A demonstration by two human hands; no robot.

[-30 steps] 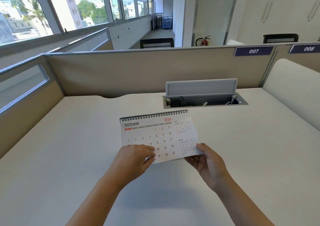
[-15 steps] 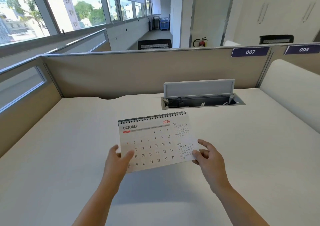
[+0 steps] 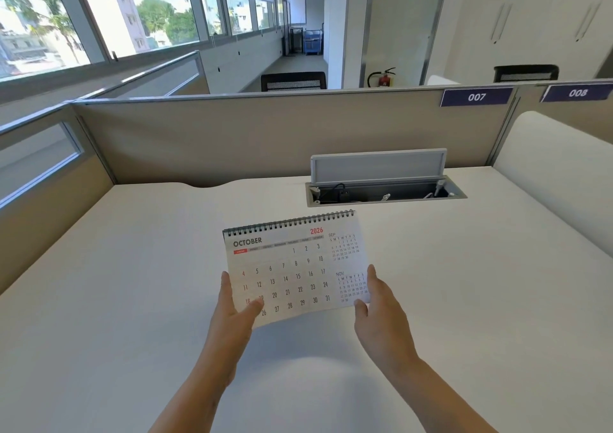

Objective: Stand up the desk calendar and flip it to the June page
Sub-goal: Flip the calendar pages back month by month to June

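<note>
A white spiral-bound desk calendar (image 3: 295, 267) shows the OCTOBER 2026 page, its black wire binding along the top edge. It is tilted up off the white desk (image 3: 132, 300), held at its two lower corners. My left hand (image 3: 232, 313) grips the lower left corner, thumb on the page front. My right hand (image 3: 378, 316) holds the lower right corner, thumb up along the right edge. The calendar's back and its base are hidden.
An open cable box (image 3: 384, 194) with a raised grey lid is sunk into the desk behind the calendar. Beige partitions (image 3: 258, 134) wall the desk at the back and left. A white rounded divider (image 3: 557, 160) stands on the right.
My hands have shifted from lying over the page's bottom edge to gripping its two lower corners. The calendar has tipped more upright and come slightly nearer to me.
</note>
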